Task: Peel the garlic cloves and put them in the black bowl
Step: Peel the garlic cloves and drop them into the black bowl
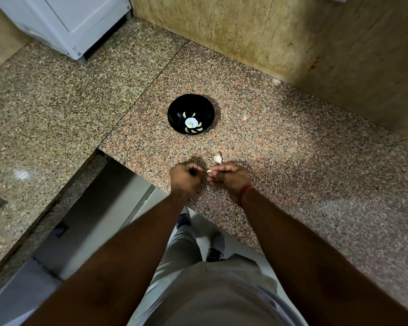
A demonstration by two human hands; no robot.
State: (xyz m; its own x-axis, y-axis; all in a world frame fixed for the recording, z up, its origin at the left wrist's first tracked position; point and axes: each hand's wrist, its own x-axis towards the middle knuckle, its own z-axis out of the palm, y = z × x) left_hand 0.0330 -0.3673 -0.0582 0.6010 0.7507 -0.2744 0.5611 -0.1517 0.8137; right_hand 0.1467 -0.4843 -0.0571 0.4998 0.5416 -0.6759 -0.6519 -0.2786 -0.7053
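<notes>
Pale garlic clove (209,171) — pinched in right hand (229,178) grip | left hand (185,176) beside

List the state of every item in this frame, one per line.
Black bowl: upright on the counter, several peeled cloves inside.
Peeled cloves: lying in the bottom of the bowl.
Loose garlic clove: skin on, lying on the counter just beyond the right hand.
Held clove: pinched by the right hand, tip showing.
Right hand: fingers curled round the held clove.
Left hand: fingers curled beside the clove; contents not visible.
Counter: speckled stone, carries everything.
</notes>
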